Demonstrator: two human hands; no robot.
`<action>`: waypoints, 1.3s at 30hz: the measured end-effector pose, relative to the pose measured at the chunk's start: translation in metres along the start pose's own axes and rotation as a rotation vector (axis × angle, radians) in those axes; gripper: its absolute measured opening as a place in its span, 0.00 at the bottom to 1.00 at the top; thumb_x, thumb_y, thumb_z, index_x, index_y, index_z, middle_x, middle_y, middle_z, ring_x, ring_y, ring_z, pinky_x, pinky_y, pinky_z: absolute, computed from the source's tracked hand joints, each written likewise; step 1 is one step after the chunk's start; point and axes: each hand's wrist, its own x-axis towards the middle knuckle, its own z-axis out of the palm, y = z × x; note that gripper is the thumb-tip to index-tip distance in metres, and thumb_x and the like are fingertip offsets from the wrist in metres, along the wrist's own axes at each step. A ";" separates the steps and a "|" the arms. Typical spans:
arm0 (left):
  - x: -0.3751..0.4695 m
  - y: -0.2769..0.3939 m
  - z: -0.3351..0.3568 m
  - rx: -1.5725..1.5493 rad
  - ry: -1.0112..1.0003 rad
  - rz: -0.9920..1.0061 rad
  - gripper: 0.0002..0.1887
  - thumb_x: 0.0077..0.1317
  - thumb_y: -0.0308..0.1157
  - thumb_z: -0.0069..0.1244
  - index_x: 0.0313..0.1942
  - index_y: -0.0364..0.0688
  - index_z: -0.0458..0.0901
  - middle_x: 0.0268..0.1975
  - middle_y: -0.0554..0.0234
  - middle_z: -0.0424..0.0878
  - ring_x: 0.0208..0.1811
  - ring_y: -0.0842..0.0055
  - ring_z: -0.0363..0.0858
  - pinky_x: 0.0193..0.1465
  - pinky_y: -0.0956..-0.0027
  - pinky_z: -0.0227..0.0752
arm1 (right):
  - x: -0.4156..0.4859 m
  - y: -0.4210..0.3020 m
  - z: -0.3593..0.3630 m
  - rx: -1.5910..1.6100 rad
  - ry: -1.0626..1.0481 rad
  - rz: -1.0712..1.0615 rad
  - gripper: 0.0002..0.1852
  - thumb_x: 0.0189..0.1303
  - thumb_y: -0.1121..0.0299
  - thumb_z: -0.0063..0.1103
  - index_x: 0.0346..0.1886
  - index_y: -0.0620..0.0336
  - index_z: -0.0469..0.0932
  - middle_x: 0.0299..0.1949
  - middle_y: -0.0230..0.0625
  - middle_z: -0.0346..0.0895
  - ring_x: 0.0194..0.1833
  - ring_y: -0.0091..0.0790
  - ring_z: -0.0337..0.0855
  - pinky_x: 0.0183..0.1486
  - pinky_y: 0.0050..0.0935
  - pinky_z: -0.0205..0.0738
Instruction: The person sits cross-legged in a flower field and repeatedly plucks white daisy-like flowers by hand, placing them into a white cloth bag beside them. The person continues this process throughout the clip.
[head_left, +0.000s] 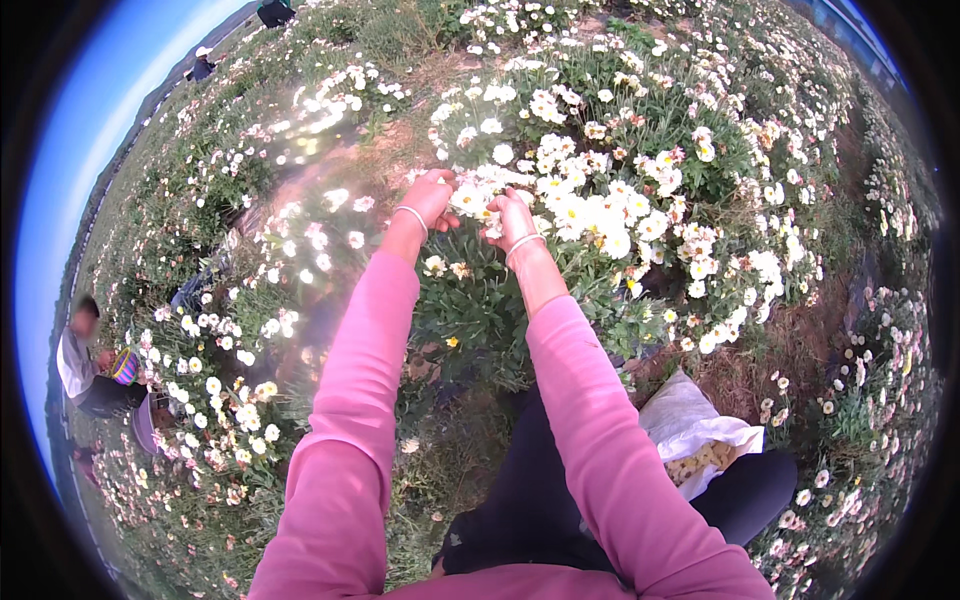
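Both my hands reach into a dense cluster of white chrysanthemum-like flowers (592, 206) with yellow centres. My left hand (431, 201) is at the cluster's left edge, fingers bent; a small pale bit shows by its fingertips, and whether it grips a flower is unclear. My right hand (511, 217) has its fingers curled round a white flower head (493, 223) just right of it. Between the hands, white blooms (469, 199) stand close together. Green leafy stems (472, 315) lie below them. Each wrist bears a pale bangle.
An open white woven sack (679, 412) holding pale yellowish flower heads stands beside my right leg. At the far left, a person (82, 360) sits by a striped basket (125, 367) and a purple tub (144, 424). More people are in the distance. Flower rows surround me.
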 end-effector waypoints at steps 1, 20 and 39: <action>0.005 -0.004 0.011 -0.038 0.029 -0.021 0.19 0.72 0.32 0.41 0.60 0.39 0.73 0.40 0.56 0.81 0.18 0.70 0.81 0.17 0.73 0.70 | -0.007 0.003 0.005 0.055 0.042 -0.004 0.26 0.58 0.63 0.50 0.61 0.57 0.67 0.38 0.41 0.78 0.20 0.32 0.77 0.19 0.28 0.65; -0.195 0.073 0.140 0.009 0.408 0.881 0.11 0.76 0.35 0.50 0.41 0.35 0.81 0.34 0.72 0.81 0.33 0.89 0.70 0.34 0.80 0.66 | -0.230 -0.099 -0.011 -0.027 0.197 -0.976 0.12 0.69 0.66 0.62 0.36 0.67 0.76 0.33 0.37 0.71 0.36 0.33 0.73 0.41 0.29 0.68; -0.301 -0.102 0.411 0.169 -0.688 0.570 0.16 0.71 0.31 0.51 0.56 0.35 0.78 0.52 0.49 0.82 0.55 0.64 0.83 0.59 0.65 0.75 | -0.441 0.158 -0.422 -1.076 1.110 0.166 0.28 0.69 0.50 0.48 0.67 0.53 0.74 0.65 0.52 0.72 0.68 0.55 0.67 0.70 0.46 0.63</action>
